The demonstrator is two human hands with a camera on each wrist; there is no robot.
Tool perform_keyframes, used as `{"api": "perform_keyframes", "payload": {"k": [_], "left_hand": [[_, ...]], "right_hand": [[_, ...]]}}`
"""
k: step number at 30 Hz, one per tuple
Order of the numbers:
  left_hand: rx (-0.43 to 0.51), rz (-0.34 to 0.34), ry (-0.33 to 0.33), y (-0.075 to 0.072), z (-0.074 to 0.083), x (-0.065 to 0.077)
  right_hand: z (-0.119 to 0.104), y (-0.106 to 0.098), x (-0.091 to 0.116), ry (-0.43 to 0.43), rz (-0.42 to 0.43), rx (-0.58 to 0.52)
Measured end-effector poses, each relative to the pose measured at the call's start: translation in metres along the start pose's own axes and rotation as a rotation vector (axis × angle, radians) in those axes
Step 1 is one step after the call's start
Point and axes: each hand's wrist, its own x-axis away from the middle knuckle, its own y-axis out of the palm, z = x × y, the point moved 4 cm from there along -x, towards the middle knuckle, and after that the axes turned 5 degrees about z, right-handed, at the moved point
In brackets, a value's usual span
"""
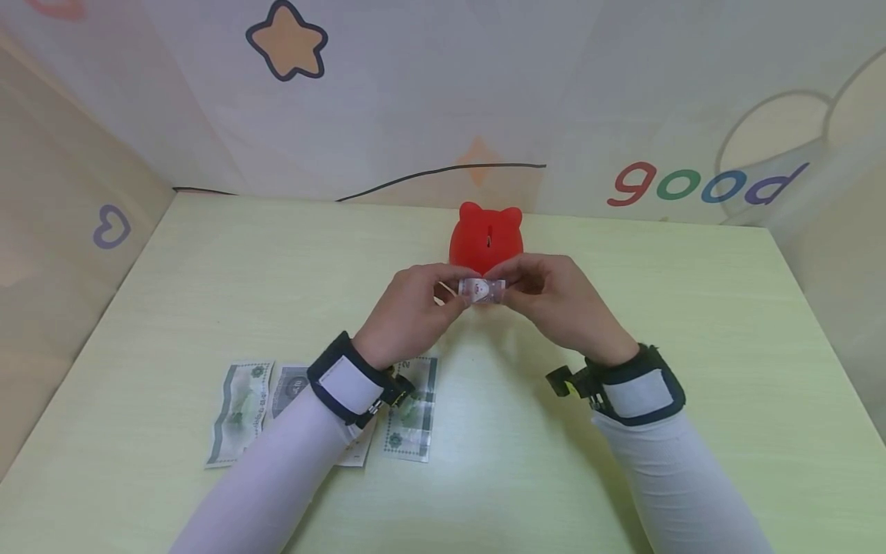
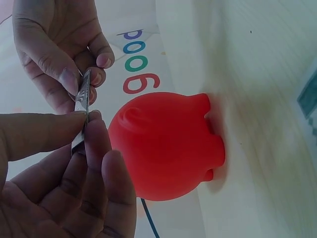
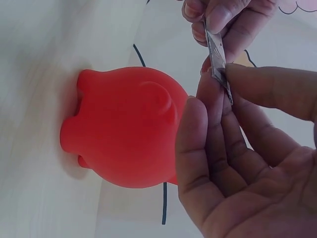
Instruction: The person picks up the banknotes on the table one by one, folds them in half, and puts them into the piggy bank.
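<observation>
Between both hands is a small folded banknote (image 1: 482, 290), its printed face upward in the head view and edge-on in the wrist views. My left hand (image 1: 413, 312) pinches its left end between thumb and fingers. The thumb and fingers of my right hand (image 1: 562, 302) pinch the right end. Just beyond the hands stands a red piggy bank (image 1: 484, 240) with a slot along the top of its back. In the left wrist view the piggy bank (image 2: 166, 146) stands on its feet, the folded note held above its back.
Flat banknotes lie at the front left of the pale table (image 1: 692, 308): one at the far left (image 1: 238, 415), another (image 1: 414, 419) near the left wrist, and more partly under the left forearm. A printed cloth backdrop (image 1: 429, 92) rises behind the table.
</observation>
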Motion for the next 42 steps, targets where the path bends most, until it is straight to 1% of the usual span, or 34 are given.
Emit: {"api": "perform_keyframes", "payload": {"k": [4,9,23,32,42], "left_hand": [[-0.011,-0.003,0.004,-0.0004,0.0018,0.0003],[-0.022,-0.004,0.023,-0.0001,0.0032,0.0004],[-0.046,-0.017,0.026,0.0013,0.0021,0.0004],[-0.042,-0.024,0.010,0.0007,0.0020,0.0007],[-0.047,-0.021,0.026,0.0007,0.0023,0.0004]], "right_hand": [[-0.0001,0.0003,-0.0006,0.002,-0.002,0.040],[0.0006,0.0015,-0.0012,0.017,-0.007,0.059],[0.0006,0.0033,-0.0011,0.021,-0.031,0.079],[-0.0005,0.0041,-0.0004,0.032,-0.052,0.088],[-0.0011,0.0033,-0.0005,0.034,-0.058,0.096]]}}
